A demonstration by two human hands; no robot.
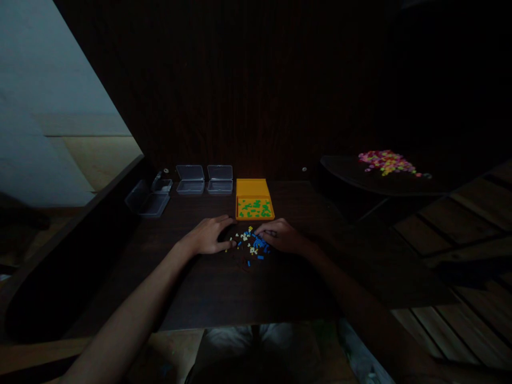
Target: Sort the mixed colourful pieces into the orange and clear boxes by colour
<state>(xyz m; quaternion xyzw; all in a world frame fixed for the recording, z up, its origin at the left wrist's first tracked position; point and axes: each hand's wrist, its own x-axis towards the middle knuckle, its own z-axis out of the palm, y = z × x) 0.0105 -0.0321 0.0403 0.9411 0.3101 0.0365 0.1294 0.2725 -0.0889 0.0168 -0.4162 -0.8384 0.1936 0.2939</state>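
Observation:
A small heap of blue, white and yellow beads (251, 244) lies on the dark wooden table (224, 288), between my two hands. My left hand (210, 235) rests palm down just left of the heap, fingers stretched flat toward it. On the right side of the heap, my right hand (280, 236) has its fingers curled and their tips among the beads; whether it pinches one is too dim to see. Right behind the heap stands an open orange box (253, 200) with green beads in it.
Several clear plastic boxes (191, 179) sit open along the table's back left. A round dark surface at the right holds a pile of pink and yellow beads (385, 161). A dark wall rises behind the table. My lap shows below the near edge.

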